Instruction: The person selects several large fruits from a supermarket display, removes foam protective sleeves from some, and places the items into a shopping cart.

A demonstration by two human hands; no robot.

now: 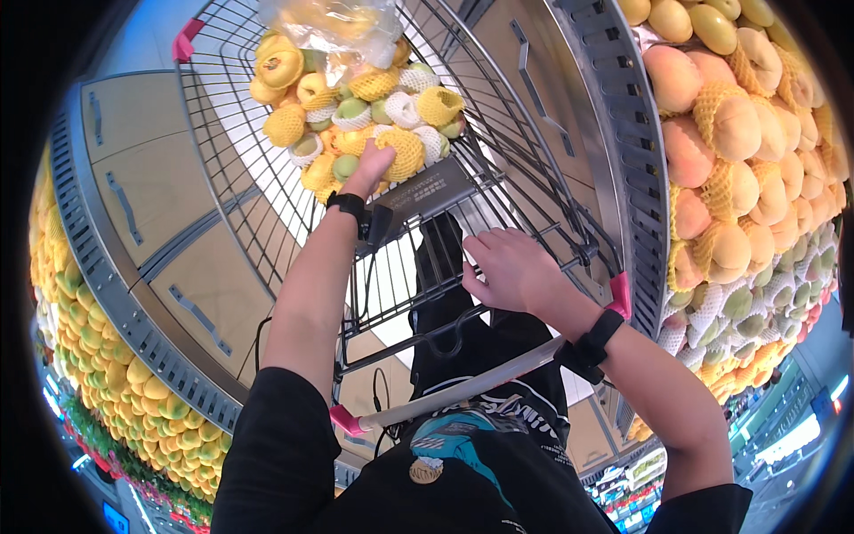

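A wire shopping cart (220,167) with pink corner caps stands before me, its basket holding a heap of fruit in yellow and white foam nets. My left hand (375,165) reaches into the heap and touches a yellow-netted fruit (400,155); its fingers are partly hidden, so its grip cannot be told. At the far end of the heap lies a clear plastic bag (333,33) with yellow-netted fruit inside. My right hand (510,270) is above the near end of the cart, fingers loosely curled, with no object visible in it. The cart handle (467,387) crosses close to my body.
At the right, a metal-edged display (650,167) bears peaches (734,130) and green fruit in white nets (740,300). Another display at the left holds many yellow-green fruits (127,374) above cabinets with handles (193,314). Both displays stand close to the cart.
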